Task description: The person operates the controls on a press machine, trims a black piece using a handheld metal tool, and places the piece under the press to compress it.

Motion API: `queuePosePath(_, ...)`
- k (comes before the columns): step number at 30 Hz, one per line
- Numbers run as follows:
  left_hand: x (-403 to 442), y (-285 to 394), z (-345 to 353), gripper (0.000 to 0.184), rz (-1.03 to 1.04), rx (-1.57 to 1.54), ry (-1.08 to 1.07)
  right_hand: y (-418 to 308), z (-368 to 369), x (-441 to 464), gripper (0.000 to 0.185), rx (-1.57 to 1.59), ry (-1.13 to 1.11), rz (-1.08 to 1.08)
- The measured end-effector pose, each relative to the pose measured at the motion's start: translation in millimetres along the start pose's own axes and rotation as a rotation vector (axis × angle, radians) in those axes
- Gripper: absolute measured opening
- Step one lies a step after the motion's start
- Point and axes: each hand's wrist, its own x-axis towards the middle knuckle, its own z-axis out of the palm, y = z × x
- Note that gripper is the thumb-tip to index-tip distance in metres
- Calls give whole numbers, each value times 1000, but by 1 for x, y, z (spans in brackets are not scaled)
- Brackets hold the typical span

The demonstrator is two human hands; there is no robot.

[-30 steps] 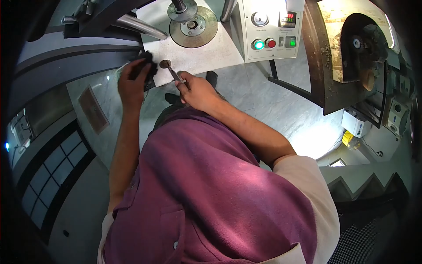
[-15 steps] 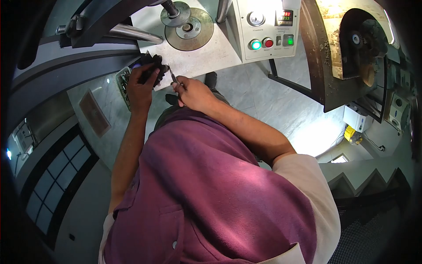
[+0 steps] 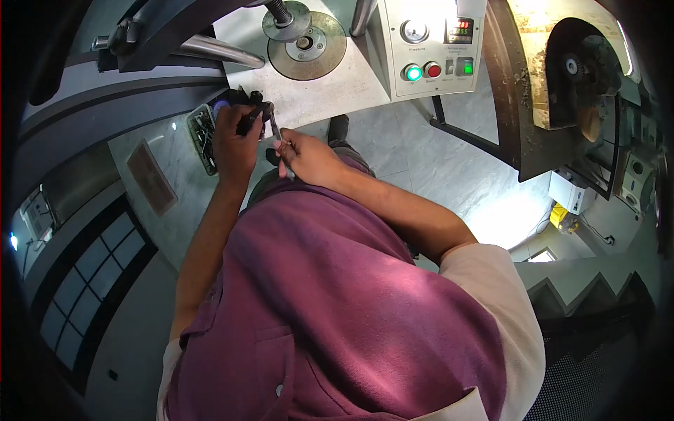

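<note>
Two hands work close together over the near edge of the counter [image 3: 326,104].
The left hand [image 3: 237,145] pinches a dark piece [image 3: 248,125]; the right hand [image 3: 310,157] grips a slim metal tool [image 3: 275,128], its tip at the piece, though contact is too small to tell. It looks like fine tool work, calling for a firm hold and a steady tip. A parts tray [image 3: 192,135] sits beside the left hand; a steel post [image 3: 225,53] limits room beyond.
</note>
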Motion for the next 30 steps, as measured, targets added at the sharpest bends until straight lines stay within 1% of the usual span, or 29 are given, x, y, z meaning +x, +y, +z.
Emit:
queuePosePath(1, 0, 2, 1, 14, 1, -1, 0, -4, 0, -1, 29, -70, 28, -66)
queuePosePath(2, -1, 3, 2, 13, -62, -16, 9, -8, -1, -2, 29, -70, 30, -65)
queuePosePath(3, -1, 5, 3, 13, -125, -32, 17, -12, -3, -2, 29, -73, 38, -31)
queuePosePath(4, -1, 4, 4, 13, -124, -33, 16, -15, -3, -2, 29, -74, 45, 2)
queuePosePath(6, -1, 3, 6, 14, -212, -55, 10, -16, -3, -2, 28, -87, 66, -4)
queuePosePath(8, -1, 4, 6, 15, -227, -55, 4, -15, -1, -1, 28, -99, 85, -12)
queuePosePath(10, 0, 3, 6, 15, -241, -53, 2, -14, -1, 0, 26, -45, 143, 30)
queuePosePath(11, -1, -1, 8, 16, -253, -100, 1, -14, -2, 0, 26, -44, 144, 31)
queuePosePath(13, -1, 1, 8, 16, -263, -146, -2, -14, -5, 0, 26, -23, 65, 96)
queuePosePath(15, -1, 6, 8, 17, -329, -233, -8, -11, -3, 1, 27, -67, 71, 66)
queuePosePath(17, -2, 2, 9, 17, -318, -225, -2, -12, -3, -1, 27, -110, 76, 38)
queuePosePath(19, -3, -2, 10, 17, -306, -217, 4, -16, -4, -3, 28, -263, 111, -4)
queuePosePath(22, -2, -3, 10, 17, -292, -220, -5, -12, -3, -1, 27, -351, 127, 3)
queuePosePath(23, -1, -3, 10, 17, -303, -229, -10, -12, -3, -1, 27, -352, 127, 2)
queuePosePath(25, -3, -2, 9, 17, -317, -238, -17, -11, -1, -2, 26, -401, 184, -69)
queuePosePath(29, -1, 3, 7, 17, -331, -208, -17, -5, -1, 1, 26, -468, 213, -74)
queuePosePath(30, -1, 4, 7, 17, -340, -205, -15, -6, 1, -1, 25, -497, 239, -114)
